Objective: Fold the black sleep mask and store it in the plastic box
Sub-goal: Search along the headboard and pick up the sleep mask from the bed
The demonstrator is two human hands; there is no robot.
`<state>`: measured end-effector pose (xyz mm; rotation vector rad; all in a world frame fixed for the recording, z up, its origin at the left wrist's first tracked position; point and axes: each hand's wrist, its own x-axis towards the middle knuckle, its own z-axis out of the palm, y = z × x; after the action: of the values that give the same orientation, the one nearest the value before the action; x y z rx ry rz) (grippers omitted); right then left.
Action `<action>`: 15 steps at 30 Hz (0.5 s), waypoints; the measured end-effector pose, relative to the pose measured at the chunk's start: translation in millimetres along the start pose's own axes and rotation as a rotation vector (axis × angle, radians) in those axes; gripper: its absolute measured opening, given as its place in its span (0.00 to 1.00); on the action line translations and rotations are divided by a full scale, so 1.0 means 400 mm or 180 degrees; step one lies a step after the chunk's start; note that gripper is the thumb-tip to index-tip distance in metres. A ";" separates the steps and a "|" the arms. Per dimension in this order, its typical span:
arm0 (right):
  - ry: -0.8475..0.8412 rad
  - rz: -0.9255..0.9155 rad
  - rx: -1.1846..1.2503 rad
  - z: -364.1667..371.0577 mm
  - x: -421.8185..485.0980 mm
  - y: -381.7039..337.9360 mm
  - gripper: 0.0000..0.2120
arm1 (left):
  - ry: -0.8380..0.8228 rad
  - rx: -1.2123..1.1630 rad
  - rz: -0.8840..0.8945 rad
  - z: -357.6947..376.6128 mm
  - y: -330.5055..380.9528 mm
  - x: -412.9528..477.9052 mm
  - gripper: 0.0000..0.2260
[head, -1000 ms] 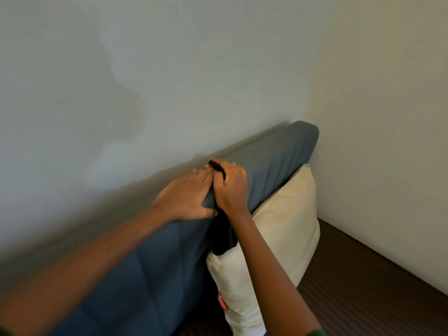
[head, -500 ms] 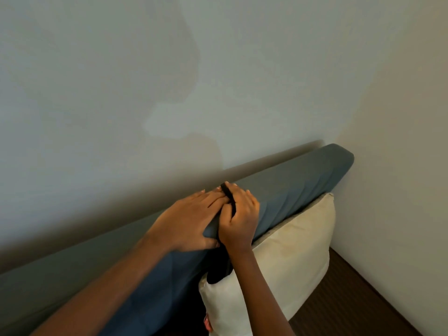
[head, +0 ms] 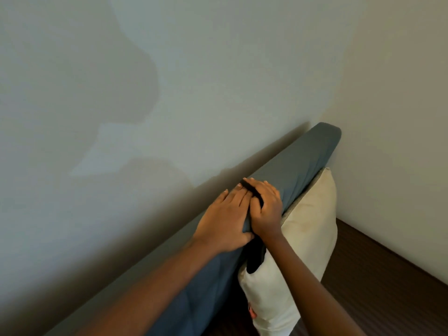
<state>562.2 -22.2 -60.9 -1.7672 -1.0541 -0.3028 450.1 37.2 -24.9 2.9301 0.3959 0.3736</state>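
On the blue headboard (head: 303, 161), both hands (head: 244, 214) press the black sleep mask (head: 254, 260).

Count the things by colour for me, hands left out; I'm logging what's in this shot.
Black: 1, the sleep mask draped over the headboard, under both hands.
Blue-grey: 1, the headboard.
Cream: 1, the pillow leaning on the headboard.
Dark brown: 1, the bed surface.
Total: 4. No plastic box is in view.

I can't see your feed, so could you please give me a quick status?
Left hand flat on headboard. Right hand on mask, draped over it. Pillow beside. No box visible.
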 end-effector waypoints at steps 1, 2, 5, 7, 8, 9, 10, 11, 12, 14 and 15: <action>0.0000 0.0042 0.0013 0.000 0.001 -0.005 0.23 | -0.0008 0.0001 0.0028 -0.001 -0.002 0.001 0.40; -0.0017 0.0077 0.0029 -0.001 0.001 -0.008 0.23 | -0.0012 0.0009 0.0043 -0.001 -0.004 0.000 0.40; -0.0034 0.0107 0.0082 -0.005 0.001 -0.024 0.23 | 0.0032 0.0055 0.0074 -0.004 -0.005 0.003 0.40; 0.0006 0.0088 0.0080 -0.004 0.001 -0.032 0.23 | -0.0026 0.0041 0.0067 -0.004 -0.002 -0.002 0.40; 0.0057 0.0087 0.0058 -0.002 -0.004 -0.030 0.23 | -0.0060 0.0039 0.0071 -0.003 -0.001 -0.005 0.40; 0.0083 0.0089 0.0022 -0.001 -0.007 -0.028 0.23 | -0.0064 0.0051 0.0073 -0.002 -0.002 -0.006 0.40; 0.0090 0.0093 -0.0012 0.002 -0.009 -0.027 0.24 | -0.0054 0.0065 0.0097 -0.002 -0.004 -0.009 0.40; 0.0080 0.0108 -0.0015 0.004 -0.007 -0.027 0.24 | -0.0038 0.0056 0.0135 -0.003 -0.008 -0.008 0.40; 0.0060 0.0128 -0.0003 0.006 -0.008 -0.026 0.24 | -0.0019 0.0025 0.0174 -0.003 -0.012 -0.007 0.39; 0.0031 0.0124 0.0001 0.009 -0.006 -0.032 0.23 | 0.0064 -0.0048 0.0194 -0.002 -0.019 -0.005 0.38; 0.0020 0.0125 -0.0007 0.008 -0.004 -0.031 0.24 | 0.0066 -0.0079 0.0198 0.001 -0.019 -0.005 0.38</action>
<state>551.2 -19.0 -55.5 -1.7857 -1.0136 -0.2849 446.7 43.8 -27.2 2.9220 0.3014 0.4143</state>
